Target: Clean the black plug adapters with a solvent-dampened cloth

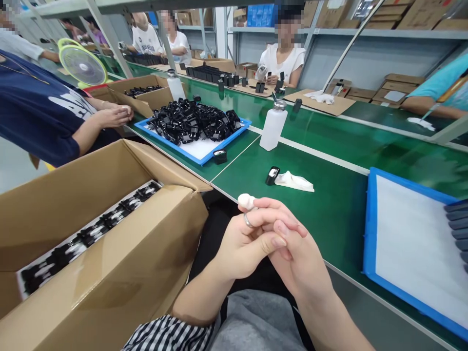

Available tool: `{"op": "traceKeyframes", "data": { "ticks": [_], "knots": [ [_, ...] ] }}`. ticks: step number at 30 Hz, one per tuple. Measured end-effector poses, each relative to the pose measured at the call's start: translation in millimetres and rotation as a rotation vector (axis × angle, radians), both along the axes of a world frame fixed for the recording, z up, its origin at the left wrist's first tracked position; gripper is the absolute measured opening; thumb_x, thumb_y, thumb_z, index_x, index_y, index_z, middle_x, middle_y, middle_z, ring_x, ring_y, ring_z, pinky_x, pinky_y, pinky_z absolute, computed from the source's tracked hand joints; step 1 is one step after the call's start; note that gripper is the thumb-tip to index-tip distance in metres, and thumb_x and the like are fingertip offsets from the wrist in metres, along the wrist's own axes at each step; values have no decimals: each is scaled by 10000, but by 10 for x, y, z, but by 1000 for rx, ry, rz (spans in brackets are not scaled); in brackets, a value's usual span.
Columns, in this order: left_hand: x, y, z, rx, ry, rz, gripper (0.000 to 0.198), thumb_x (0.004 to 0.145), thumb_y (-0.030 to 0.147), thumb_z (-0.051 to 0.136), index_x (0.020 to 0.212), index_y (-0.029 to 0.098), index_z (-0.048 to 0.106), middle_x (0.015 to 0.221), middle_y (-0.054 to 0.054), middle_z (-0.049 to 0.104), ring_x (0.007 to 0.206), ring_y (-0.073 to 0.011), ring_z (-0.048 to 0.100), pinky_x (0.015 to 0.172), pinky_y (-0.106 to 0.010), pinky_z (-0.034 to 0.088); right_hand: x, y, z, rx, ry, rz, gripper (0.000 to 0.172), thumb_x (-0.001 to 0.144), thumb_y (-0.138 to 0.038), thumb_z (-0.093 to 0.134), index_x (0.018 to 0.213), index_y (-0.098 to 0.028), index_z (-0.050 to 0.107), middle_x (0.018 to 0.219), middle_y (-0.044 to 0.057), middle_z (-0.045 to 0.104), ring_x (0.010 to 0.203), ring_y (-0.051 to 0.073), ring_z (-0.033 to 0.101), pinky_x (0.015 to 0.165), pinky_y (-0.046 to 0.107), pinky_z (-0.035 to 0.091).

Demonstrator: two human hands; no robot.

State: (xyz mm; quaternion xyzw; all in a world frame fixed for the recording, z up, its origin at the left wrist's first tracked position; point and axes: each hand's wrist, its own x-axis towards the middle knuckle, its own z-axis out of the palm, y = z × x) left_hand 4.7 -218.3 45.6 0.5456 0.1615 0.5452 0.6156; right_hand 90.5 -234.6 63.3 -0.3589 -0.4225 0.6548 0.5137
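Note:
My left hand (243, 243), with a ring on one finger, is closed against my right hand (303, 258). The fingers of both hands overlap and press together above my lap, at the table's edge. A white finger cot (246, 201) covers a fingertip at the upper left of the joined hands. No other item shows between them, though the inner fingers are partly hidden. Beyond the hands, a small black plastic part (272, 175) leans on a crumpled white cloth (294, 181) on the green table (329, 209).
A blue-rimmed tray (203, 160) holds piled black parts; a similar part (220, 156) lies beside it. A white pump bottle (273, 126) stands behind. Another blue-rimmed tray (370, 219) is at right. An open cardboard box (146, 243) stands left, near a co-worker (47, 107).

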Motion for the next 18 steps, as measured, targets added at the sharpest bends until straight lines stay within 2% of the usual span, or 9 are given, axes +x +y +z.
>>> {"op": "traceKeyframes", "data": {
  "ticks": [8,11,15,18],
  "knots": [
    [-29,-13,-44,-49,29,0,171,685,302,508,767,155,538,754,-37,592,488,-71,509,406,-168,422,-19,-6,-37,59,-45,-30,238,702,-374,473,894,-241,520,958,29,524,873,201,473,773,377,391],
    [-36,-24,-52,-53,16,-5,161,688,294,506,771,161,542,762,-37,593,504,-78,517,403,-169,419,-14,-6,-52,73,-55,4,238,713,-378,469,904,-245,517,974,25,518,892,202,466,792,386,379],
    [-49,-28,-43,-18,-58,-21,127,709,242,486,806,188,547,778,-17,594,519,-69,524,431,-160,425,-10,-5,-61,90,-41,37,239,721,-377,464,914,-246,515,1003,27,505,886,196,473,789,376,384],
    [-84,-10,-24,15,-34,-61,146,708,232,487,836,214,555,808,-9,590,547,-74,535,464,-168,436,-15,-4,-56,97,-8,42,227,718,-360,472,911,-247,515,993,24,511,889,190,476,788,365,387]
  ]
}}
